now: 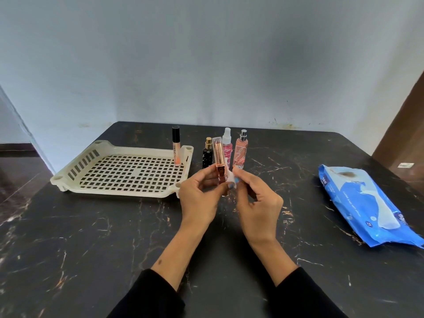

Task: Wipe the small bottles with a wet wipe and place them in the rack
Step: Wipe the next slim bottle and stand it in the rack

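Holding item in progress: rose-gold bottle (219, 160), upright above the table (91, 249), left hand (198, 198) fingers clamped on its lower part. Right hand (257, 203): fingers pinched together on a small white wet wipe (230, 176) pressed against the bottle's base.

Rack (119, 171), cream plastic, left of the hands: one lip-gloss tube (176, 145) stands at its far right corner, judged finished.

Awaiting wiping, standing just behind the hands: black bottle (207, 154), pink spray bottle (227, 145), peach spray bottle (241, 150).

Wipes pack (367, 207), blue, well apart to the right.

Progress, as judged: one placed, one under wiping, three left.
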